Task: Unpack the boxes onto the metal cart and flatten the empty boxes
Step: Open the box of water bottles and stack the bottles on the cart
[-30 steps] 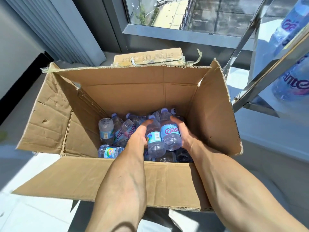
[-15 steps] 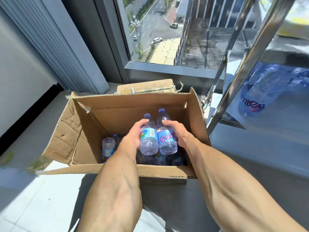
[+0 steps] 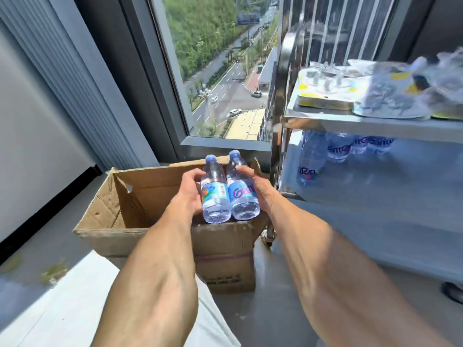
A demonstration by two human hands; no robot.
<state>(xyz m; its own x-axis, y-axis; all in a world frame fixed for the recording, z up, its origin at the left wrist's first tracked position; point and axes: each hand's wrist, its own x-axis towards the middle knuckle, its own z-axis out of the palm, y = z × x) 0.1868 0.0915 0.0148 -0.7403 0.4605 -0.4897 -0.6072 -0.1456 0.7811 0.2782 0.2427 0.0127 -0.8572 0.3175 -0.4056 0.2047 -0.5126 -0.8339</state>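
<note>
- Two water bottles in mid-frame, upright and pressed side by side, caps up, above the open cardboard box (image 3: 140, 196).
- Left hand (image 3: 188, 194) grasps the left bottle (image 3: 215, 196), fingers curled round its shoulder and label.
- Right hand (image 3: 258, 194) grasps the right bottle (image 3: 241, 194), fingers wrapped over its upper body.
- The box sits on the floor at lower centre, flaps open; its inside is mostly hidden behind the arms.
- Metal cart (image 3: 350, 121) fills the right of the frame, just beside the box.
- More bottles (image 3: 335, 149) stand on the cart's lower shelf, far end.
- On the top shelf, what looks like crumpled clear plastic wrap (image 3: 390, 96), too blurred to be sure.
- Window (image 3: 220, 66) at upper centre.
</note>
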